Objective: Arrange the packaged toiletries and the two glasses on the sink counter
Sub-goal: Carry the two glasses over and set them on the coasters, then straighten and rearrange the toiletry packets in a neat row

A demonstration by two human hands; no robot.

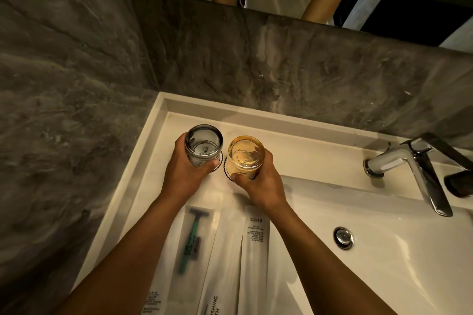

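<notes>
My left hand (183, 174) grips a grey-blue glass (204, 144) and my right hand (263, 181) grips an amber glass (245, 155). Both glasses stand upright side by side over the back left of the white sink counter (294, 147), on or just above round black-edged coasters (226, 172). Nearer me, three long white packets lie in a row. The left packet (193, 240) holds a green razor. The middle packet (225, 258) and the right packet (256, 250) carry printed text. My forearms cover parts of the packets.
A chrome tap (412, 163) stands at the right, above the white basin with its round drain plug (343, 237). Grey marble walls close in on the left and behind. A mirror hangs above the back wall.
</notes>
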